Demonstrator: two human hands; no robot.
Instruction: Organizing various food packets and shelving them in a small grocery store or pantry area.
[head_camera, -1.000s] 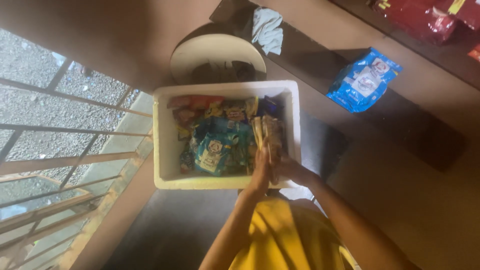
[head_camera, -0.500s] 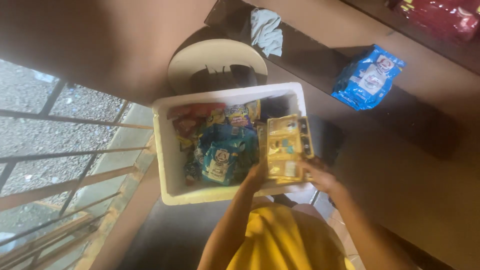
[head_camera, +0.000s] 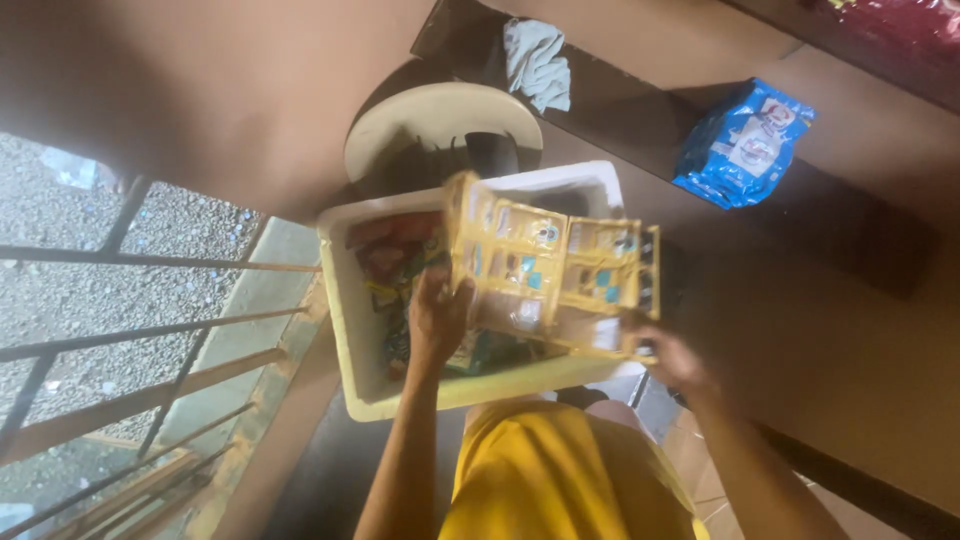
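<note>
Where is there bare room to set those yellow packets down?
Bare spots: the brown ledge between the grey cloth and blue bag. The white box is crowded with snack packets. Both hands, left and right, hold the yellow packet strip.

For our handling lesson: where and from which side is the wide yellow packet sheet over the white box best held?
Probably by its two short ends, one hand per side: the yellow packet sheet is wide and floppy. The left hand and right hand hold it so.
</note>
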